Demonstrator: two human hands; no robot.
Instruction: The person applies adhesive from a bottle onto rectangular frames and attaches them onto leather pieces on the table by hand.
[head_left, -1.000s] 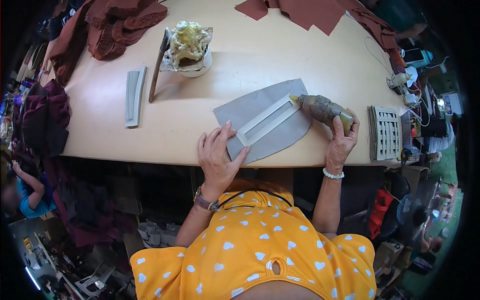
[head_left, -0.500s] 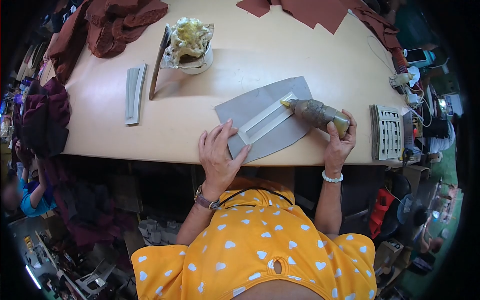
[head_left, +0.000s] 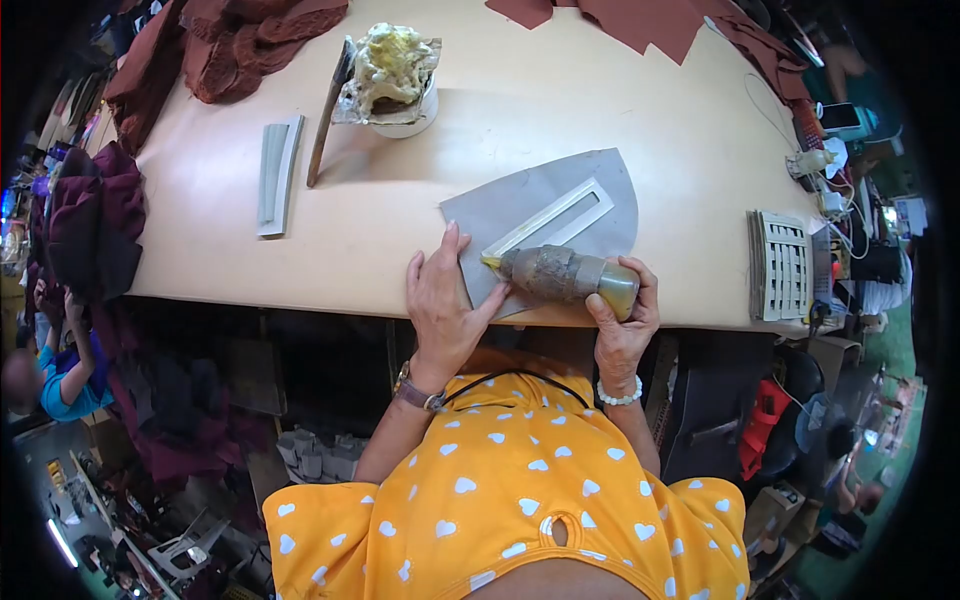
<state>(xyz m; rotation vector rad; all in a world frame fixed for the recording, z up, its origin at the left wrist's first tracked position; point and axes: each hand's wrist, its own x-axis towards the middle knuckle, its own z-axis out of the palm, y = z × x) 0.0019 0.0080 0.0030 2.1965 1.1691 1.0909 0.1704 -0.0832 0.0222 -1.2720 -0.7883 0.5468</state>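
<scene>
A grey curved piece (head_left: pixel 620 215) lies flat near the table's front edge, with a pale rectangular frame (head_left: pixel 560 215) on top of it. My left hand (head_left: pixel 445 295) rests on the grey piece's left side, fingers spread and thumb by the frame's lower end. My right hand (head_left: pixel 628 315) is wrapped round the base of a squeeze bottle (head_left: pixel 560 275). The bottle lies nearly level, and its yellow tip points left at the frame's lower left end. The bottle hides part of the frame and of the grey piece.
A white tub (head_left: pixel 410 120) topped with crusted yellowish material stands behind, a dark stick (head_left: pixel 325 130) leaning beside it. Pale strips (head_left: pixel 278 180) lie left. Slotted panels (head_left: pixel 780 265) are stacked right. Reddish-brown material (head_left: pixel 250 45) lies at the back left. A person (head_left: pixel 70 365) is at far left.
The bottle and my right hand have moved left and toward me, taking the tip from the frame's far end to its near end. My left hand stays on the grey piece.
</scene>
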